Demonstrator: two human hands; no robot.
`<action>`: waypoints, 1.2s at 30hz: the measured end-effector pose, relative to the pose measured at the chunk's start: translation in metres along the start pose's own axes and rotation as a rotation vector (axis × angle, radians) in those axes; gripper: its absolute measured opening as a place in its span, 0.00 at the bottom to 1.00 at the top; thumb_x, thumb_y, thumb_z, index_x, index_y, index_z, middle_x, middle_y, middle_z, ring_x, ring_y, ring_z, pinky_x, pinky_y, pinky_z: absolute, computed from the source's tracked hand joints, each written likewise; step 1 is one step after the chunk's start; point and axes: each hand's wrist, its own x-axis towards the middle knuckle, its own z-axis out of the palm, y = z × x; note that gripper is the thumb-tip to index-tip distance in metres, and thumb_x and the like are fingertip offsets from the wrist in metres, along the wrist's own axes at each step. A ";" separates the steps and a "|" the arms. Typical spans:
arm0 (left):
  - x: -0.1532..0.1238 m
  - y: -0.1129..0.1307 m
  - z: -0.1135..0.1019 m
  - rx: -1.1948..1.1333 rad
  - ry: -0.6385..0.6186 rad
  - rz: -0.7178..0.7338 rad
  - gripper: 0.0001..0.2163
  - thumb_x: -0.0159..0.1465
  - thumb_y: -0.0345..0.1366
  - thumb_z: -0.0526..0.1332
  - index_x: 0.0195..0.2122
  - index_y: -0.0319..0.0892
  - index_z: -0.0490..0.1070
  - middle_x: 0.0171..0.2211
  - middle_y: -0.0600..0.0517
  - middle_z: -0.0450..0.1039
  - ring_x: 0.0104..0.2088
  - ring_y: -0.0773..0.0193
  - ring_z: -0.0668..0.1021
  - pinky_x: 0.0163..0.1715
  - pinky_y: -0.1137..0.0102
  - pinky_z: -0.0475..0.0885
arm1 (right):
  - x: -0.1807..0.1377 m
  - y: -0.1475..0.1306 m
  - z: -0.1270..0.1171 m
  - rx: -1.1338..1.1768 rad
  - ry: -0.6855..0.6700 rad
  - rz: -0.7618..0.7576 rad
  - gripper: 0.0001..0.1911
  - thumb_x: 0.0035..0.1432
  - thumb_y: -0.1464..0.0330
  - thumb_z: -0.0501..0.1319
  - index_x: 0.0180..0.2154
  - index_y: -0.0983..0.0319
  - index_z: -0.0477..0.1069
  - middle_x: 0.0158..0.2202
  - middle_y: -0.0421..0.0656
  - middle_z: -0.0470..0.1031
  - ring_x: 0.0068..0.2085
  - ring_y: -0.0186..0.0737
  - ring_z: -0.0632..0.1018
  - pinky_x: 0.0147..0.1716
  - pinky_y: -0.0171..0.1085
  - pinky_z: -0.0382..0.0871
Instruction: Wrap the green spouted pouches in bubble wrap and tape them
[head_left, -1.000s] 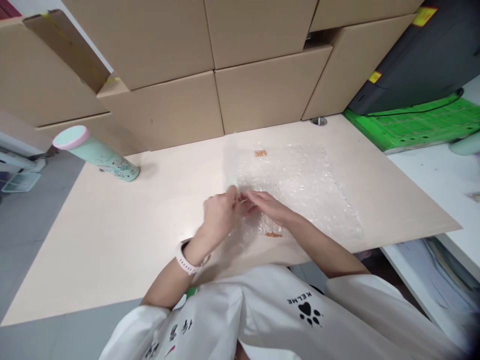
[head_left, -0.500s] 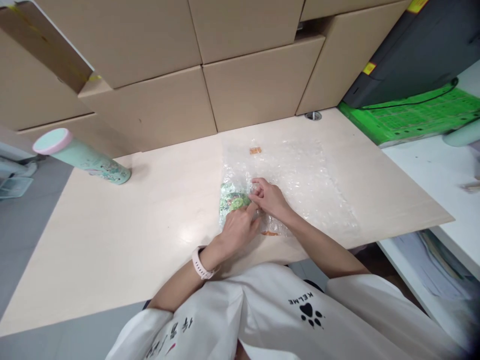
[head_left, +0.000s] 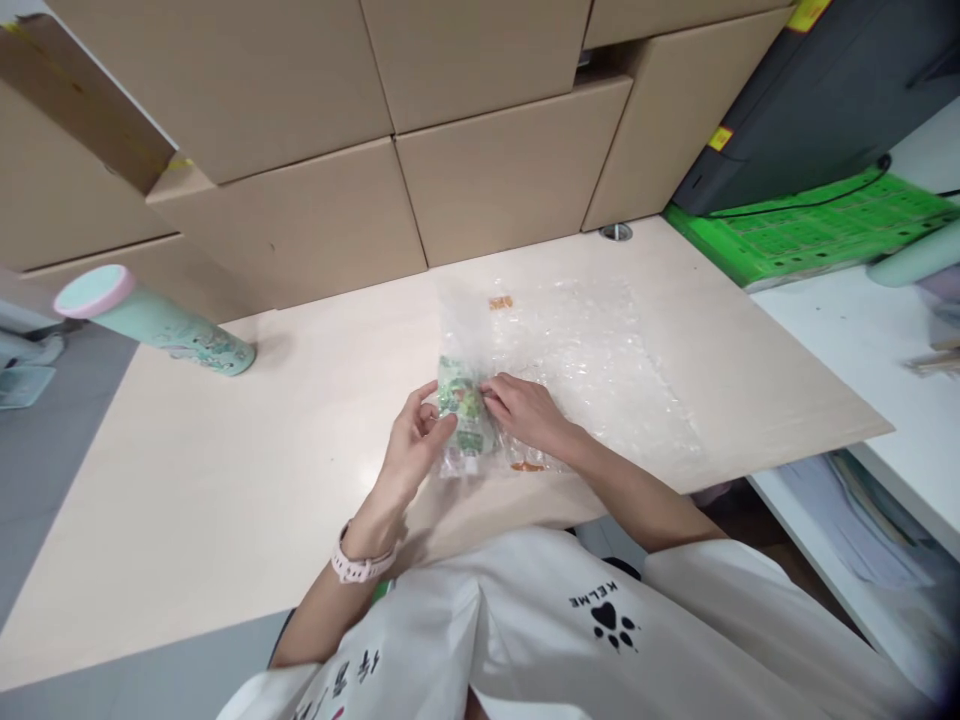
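A green and white printed packet (head_left: 466,440) lies at the left side of a clear bubble wrap sheet (head_left: 600,350), with a layer of the wrap over it. My left hand (head_left: 411,440) is at the packet's left edge, thumb on top and fingers curled along the side. On the packet's right edge, my right hand (head_left: 525,408) has its fingertips pressed together on the bubble wrap. Orange tape pieces stick to the wrap, one near its top (head_left: 501,302) and one near its bottom (head_left: 527,466). What kind of packet it is cannot be made out.
A mint tumbler with a pink-rimmed lid (head_left: 161,320) stands at the left on the pale tabletop (head_left: 300,500). Stacked cardboard boxes (head_left: 510,170) line the back. At right are a green plastic crate (head_left: 817,220), a dark grey case (head_left: 795,120) and a white shelf (head_left: 840,330).
My left hand has moved left, off the wrap beside my right hand, to the packet's left edge. More of the packet shows. My right hand has shifted slightly down and left.
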 end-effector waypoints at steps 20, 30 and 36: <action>0.013 -0.009 0.094 0.801 -0.291 0.304 0.30 0.64 0.41 0.61 0.65 0.42 0.55 0.46 0.44 0.69 0.42 0.55 0.75 0.42 0.60 0.72 | -0.012 0.067 -0.062 0.357 0.210 0.296 0.10 0.58 0.67 0.57 0.38 0.60 0.75 0.30 0.39 0.77 0.30 0.36 0.75 0.31 0.34 0.64; 0.013 -0.016 0.029 0.100 -0.010 -0.060 0.31 0.59 0.39 0.66 0.62 0.44 0.57 0.45 0.47 0.71 0.35 0.64 0.77 0.36 0.65 0.75 | -0.005 0.053 -0.053 0.251 -0.001 0.214 0.06 0.54 0.72 0.59 0.27 0.60 0.73 0.27 0.38 0.77 0.31 0.37 0.75 0.32 0.34 0.63; 0.003 0.010 0.028 -0.061 -0.010 0.114 0.32 0.58 0.37 0.68 0.62 0.48 0.57 0.46 0.48 0.73 0.38 0.66 0.77 0.39 0.68 0.75 | 0.003 0.037 -0.025 0.301 0.058 0.137 0.07 0.58 0.74 0.57 0.33 0.61 0.74 0.29 0.40 0.77 0.31 0.36 0.75 0.33 0.33 0.62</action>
